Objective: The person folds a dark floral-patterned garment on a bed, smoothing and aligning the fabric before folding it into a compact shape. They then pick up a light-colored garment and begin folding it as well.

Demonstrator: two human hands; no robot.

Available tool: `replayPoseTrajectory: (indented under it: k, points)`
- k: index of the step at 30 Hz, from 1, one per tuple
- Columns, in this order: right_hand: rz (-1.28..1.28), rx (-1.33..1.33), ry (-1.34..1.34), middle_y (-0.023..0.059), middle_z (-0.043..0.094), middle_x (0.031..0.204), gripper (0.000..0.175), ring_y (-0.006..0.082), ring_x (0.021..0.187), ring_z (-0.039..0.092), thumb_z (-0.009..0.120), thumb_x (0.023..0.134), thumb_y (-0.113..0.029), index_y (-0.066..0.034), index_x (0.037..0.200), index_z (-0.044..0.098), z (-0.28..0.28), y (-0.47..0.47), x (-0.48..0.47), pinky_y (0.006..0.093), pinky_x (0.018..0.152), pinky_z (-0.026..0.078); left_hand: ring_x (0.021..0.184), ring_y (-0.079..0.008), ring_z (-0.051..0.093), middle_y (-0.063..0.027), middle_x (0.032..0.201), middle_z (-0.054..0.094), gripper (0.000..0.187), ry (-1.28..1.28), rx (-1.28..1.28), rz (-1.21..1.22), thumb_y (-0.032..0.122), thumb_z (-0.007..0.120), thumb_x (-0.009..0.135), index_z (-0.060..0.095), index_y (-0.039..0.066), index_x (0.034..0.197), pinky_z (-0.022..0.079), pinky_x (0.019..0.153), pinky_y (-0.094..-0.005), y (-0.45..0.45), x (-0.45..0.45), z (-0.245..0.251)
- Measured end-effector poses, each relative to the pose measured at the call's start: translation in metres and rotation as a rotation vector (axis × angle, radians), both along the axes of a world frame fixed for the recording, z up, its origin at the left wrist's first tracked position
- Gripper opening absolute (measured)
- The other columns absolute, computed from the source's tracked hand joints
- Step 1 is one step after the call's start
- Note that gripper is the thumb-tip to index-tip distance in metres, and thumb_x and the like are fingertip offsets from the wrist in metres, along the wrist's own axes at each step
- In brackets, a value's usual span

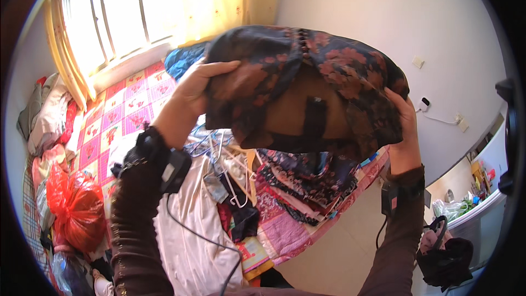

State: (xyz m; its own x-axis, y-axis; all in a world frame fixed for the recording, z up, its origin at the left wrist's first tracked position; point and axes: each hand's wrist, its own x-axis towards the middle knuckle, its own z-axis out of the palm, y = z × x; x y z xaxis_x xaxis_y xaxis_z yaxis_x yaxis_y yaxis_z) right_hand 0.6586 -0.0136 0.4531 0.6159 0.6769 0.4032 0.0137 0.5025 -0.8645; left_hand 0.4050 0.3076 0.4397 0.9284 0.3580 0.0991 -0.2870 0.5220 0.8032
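Note:
Both hands hold up a dark garment (349, 61) with a reddish-brown floral print, a row of dark buttons at its top middle and a brown lining showing below. My left hand (195, 86) grips its left side, thumb across the front. At the right edge my right hand (402, 119) pinches the cloth, its fingers hidden behind. Beneath hangs a view of a stack of folded patterned clothes (304, 185) on the bed. Several clothes hangers (232, 172) lie left of that stack, beside a cream-coloured cloth (193, 230).
A checked pink bedspread (135, 102) covers the bed. At the left lie a red plastic bag (76, 207) and piled clothes (49, 119). Behind are a barred window (119, 16) and yellow curtains (222, 0). A black bundle (446, 259) hangs at the lower right.

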Motion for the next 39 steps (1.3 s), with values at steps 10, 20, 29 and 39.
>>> replayPoseTrajectory:
  k: [10, 20, 29, 39]
  points:
    - [-0.339, -0.389, 0.465, 0.0114, 0.066, 0.114, 0.039, 0.0240, 0.097, 0.066, 0.069, 0.086, -0.007, 0.0031, 0.122, 0.059, -0.236, -0.051, 0.030, 0.0368, 0.085, 0.054, 0.092, -0.0251, 0.070, -0.0142, 0.110, 0.070, 0.036, 0.461, 0.083, -0.121, 0.001, 0.069, 0.086, 0.060, -0.002, 0.120, 0.059, 0.084, -0.0366, -0.010, 0.166, -0.187]
    - [-0.429, -0.183, 0.543, 0.0032, 0.060, 0.112, 0.035, 0.0167, 0.104, 0.058, 0.064, 0.095, -0.026, -0.0067, 0.124, 0.056, -0.267, -0.083, 0.025, 0.0332, 0.094, 0.046, 0.099, -0.0187, 0.066, -0.0094, 0.117, 0.066, 0.048, 0.446, 0.138, -0.019, 0.012, 0.071, 0.089, 0.054, 0.001, 0.133, 0.055, 0.087, -0.0341, 0.017, 0.164, -0.206]
    - [-0.422, -0.597, 0.686, -0.0011, 0.050, 0.060, 0.018, 0.0117, 0.053, 0.052, 0.058, 0.098, -0.023, -0.0064, 0.098, 0.064, -0.389, -0.107, -0.084, 0.0244, 0.053, 0.047, 0.085, -0.0149, 0.068, -0.0045, 0.100, 0.070, 0.038, 0.615, 0.223, 0.285, 0.025, 0.069, 0.093, 0.062, 0.003, 0.123, 0.053, 0.075, -0.0295, 0.036, -0.005, -0.343]
    - [0.514, -0.874, 0.138, 0.0042, 0.069, 0.089, 0.019, 0.0116, 0.079, 0.065, 0.060, 0.098, -0.013, -0.0003, 0.111, 0.064, -0.447, 0.092, -0.205, 0.0258, 0.070, 0.053, 0.091, -0.0185, 0.069, -0.0076, 0.102, 0.072, 0.025, 1.058, -0.122, 0.748, 0.025, 0.062, 0.096, 0.068, 0.004, 0.108, 0.053, 0.080, -0.0324, -0.057, -0.336, -0.455]
